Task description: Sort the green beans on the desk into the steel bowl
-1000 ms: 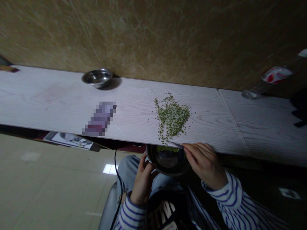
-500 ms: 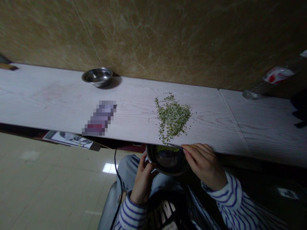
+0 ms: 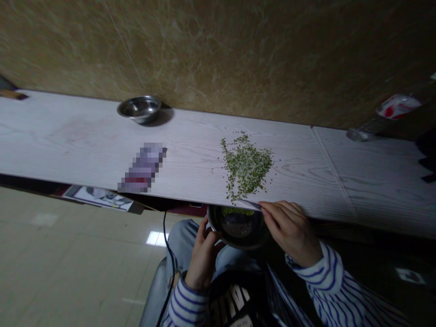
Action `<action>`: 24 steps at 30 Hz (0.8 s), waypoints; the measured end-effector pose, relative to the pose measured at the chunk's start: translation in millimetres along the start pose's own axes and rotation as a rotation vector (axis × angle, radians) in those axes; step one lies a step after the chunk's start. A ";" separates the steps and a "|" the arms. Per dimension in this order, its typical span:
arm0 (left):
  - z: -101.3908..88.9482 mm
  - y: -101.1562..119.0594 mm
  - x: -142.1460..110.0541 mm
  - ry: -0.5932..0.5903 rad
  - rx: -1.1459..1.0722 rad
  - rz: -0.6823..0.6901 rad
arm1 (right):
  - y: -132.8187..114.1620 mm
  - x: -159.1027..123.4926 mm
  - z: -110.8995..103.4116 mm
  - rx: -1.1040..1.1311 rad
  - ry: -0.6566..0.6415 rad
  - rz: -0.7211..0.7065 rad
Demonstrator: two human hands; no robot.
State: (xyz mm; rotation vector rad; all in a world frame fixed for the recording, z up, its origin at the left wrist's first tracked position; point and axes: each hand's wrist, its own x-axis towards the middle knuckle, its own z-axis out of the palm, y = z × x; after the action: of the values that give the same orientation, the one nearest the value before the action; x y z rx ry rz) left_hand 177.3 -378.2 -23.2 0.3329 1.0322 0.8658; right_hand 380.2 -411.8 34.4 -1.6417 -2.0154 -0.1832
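In the head view, a loose pile of small green beans (image 3: 250,165), probably mung beans with whitish grains among them, lies spread on the pale wooden tabletop. Under the table's front edge, above my lap, a metal bowl (image 3: 235,230) has more green beans along its far side. My left hand (image 3: 204,250) grips this bowl's left rim, thumb on top. My right hand (image 3: 289,231) pinches a thin, pale, flat strip (image 3: 248,204) at the table edge. The strip's tip is at the near end of the pile; its exact kind is unclear.
A second metal bowl (image 3: 139,109) stands against the wall, with a blurred-out flat object (image 3: 143,168) nearer the front edge. At right, a clear plastic bottle (image 3: 384,116) leans by the wall. A black cable (image 3: 169,254) hangs left of my legs.
My right hand has risen slightly, and the strip now shows more of its flat face over the table edge. My left hand and the bowl have stayed put.
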 end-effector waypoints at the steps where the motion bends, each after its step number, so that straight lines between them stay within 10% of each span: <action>1: -0.3 0.3 0.0 0.001 0.002 0.000 | 0.8 -0.2 -0.1 -0.007 0.003 0.002; 24: -2.6 4.7 -0.7 -0.009 -0.018 0.020 | -8.2 5.5 5.4 0.038 -0.002 -0.014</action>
State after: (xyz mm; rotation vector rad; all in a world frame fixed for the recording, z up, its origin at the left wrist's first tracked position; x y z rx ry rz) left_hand 172.7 -376.1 -21.2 0.3325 1.0139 0.8907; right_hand 370.2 -406.8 34.2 -1.6056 -2.0207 -0.1478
